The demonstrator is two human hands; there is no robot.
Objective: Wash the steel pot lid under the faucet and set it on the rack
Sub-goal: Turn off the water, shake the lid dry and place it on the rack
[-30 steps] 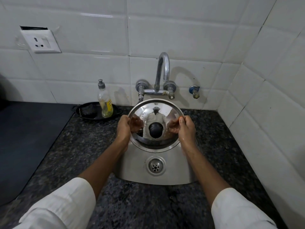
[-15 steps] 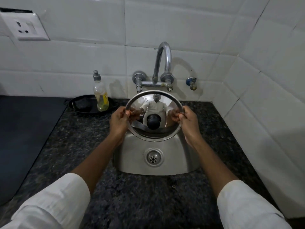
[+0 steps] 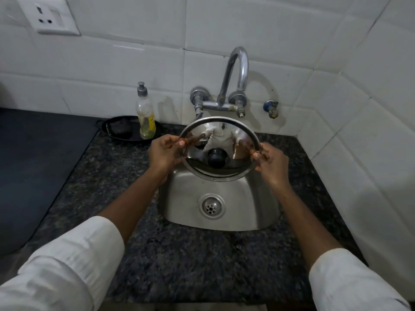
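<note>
Granite counter (image 3: pixel 202 261) fills most of the view, with the small steel sink (image 3: pixel 179 198) let into it and nothing in the basin but the drain (image 3: pixel 211 206). Above the sink, below the faucet (image 3: pixel 238 63), the steel pot lid (image 3: pixel 224 135) is held in the air, tilted, its black knob (image 3: pixel 216 158) facing the camera. The left hand (image 3: pixel 164 151) pinches the left rim between thumb and fingers; the right hand (image 3: pixel 272 163) pinches the right rim likewise, both closed on the edge alone. No water seems to run, though the spout's mouth is hard to read. Such thin rim pinches could slip once wet, dropping the lid into the basin. At back left a dark dish (image 3: pixel 116 124) holds a soap bottle (image 3: pixel 146 115), about a third full of yellow liquid. No rack shows.
</note>
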